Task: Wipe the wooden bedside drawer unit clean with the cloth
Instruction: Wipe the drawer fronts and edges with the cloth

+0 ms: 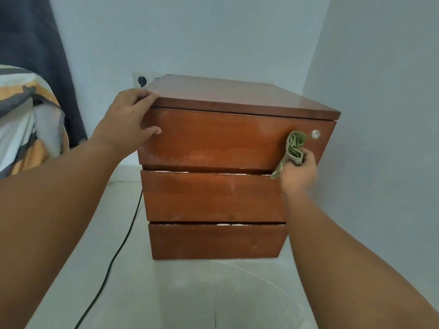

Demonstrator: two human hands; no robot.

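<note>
While the right hand [300, 170] clutches the bunched green cloth [294, 148] against the top front of the reddish-brown wooden three-drawer unit [213, 198], left hand [129, 119] grips its corner. Risk: wadded cloth snags the round silver lock [316, 134] just above that hand, or skips pale residue [229, 224] below.

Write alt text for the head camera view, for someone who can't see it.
A person's right hand holds a bunched green cloth against the top drawer of a wooden drawer unit, beside its round lock. The left hand grips the unit's front left corner.
</note>
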